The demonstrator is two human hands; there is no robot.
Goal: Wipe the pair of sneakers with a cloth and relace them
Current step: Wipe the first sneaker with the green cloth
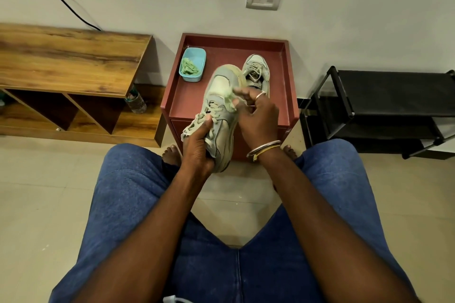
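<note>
Sneaker (pixel 221 110) clutched by left hand (pixel 197 147), right hand (pixel 256 115) pinching cloth (pixel 229 98), no legible branding.

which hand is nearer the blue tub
Left. The left hand holds the sneaker below the blue tub; the right hand is farther right.

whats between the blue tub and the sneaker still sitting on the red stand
In the head view, the toe of the held sneaker lies between the blue tub and the resting sneaker; behind it, bare red stand.

Two sneakers over a small tabletop by the wall.
On the tabletop (pixel 187 96), a tub (pixel 194 63) sits back-left holding what seems a cloth (pixel 188 67); one sneaker (pixel 256 72) lies back-right, the other sneaker (pixel 221 106) in front.
</note>
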